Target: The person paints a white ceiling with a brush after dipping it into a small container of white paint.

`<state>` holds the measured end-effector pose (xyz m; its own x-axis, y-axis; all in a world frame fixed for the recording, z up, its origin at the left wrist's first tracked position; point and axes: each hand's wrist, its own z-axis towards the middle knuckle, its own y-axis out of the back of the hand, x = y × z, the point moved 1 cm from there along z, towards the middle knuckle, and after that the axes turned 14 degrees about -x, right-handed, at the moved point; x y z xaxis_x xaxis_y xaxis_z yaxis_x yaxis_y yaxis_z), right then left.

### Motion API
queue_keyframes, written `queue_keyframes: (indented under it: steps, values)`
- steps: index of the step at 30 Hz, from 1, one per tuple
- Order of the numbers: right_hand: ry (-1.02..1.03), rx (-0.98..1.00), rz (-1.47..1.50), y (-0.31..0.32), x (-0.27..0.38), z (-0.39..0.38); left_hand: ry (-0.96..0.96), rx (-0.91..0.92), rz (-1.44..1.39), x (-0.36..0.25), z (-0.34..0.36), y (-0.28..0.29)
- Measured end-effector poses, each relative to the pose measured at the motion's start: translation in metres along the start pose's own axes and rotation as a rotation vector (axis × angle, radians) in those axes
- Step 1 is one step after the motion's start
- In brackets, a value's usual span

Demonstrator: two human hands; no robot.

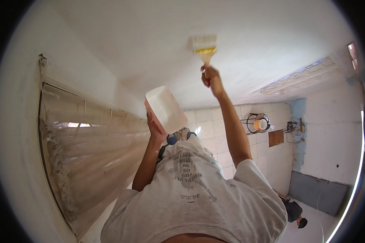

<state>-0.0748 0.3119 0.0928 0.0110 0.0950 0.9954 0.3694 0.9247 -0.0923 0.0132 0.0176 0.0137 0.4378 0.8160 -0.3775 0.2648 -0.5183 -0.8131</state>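
Observation:
In my right hand (210,77) is a wide paintbrush (205,51) with a pale wooden handle and a yellow band, raised against the white wall (162,36) in front of me; its bristles are slightly blurred. My left hand (155,128) grips the side of a pinkish rectangular tray (166,109), coated white inside, lower and to the left at chest height. The tray is tilted in view, and how much paint is in it I cannot tell.
A curtained window (89,150) is on my left. On the tiled floor (205,121) a stool (250,124) holds an orange-and-white container (260,124). A gray panel (316,190) is at right, with a person in dark clothes (293,210) below it.

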Motion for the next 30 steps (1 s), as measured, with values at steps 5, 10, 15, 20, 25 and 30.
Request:
queue_keyframes:
  steps: [5,10,15,20,25,30]
  values:
    - [-0.617,-0.084,-0.06,0.066,-0.206,-0.033,-0.01,0.009,-0.025,0.002,-0.007,-0.021]
    - [-0.527,-0.11,0.024,0.084,-0.171,-0.095,0.097,0.26,-0.106,0.005,-0.008,-0.04]
    - [-0.301,-0.177,0.039,0.08,-0.054,-0.132,0.087,0.388,-0.017,0.023,-0.01,-0.04]
    - [-0.067,-0.241,-0.083,0.111,0.012,-0.148,0.226,0.329,-0.039,0.055,0.0,-0.061]
    - [0.211,-0.332,-0.228,0.124,0.074,-0.16,0.241,0.354,-0.054,0.072,0.002,-0.113]
    - [0.225,-0.286,-0.155,0.129,0.119,-0.176,0.163,0.213,0.103,0.09,-0.002,-0.111]
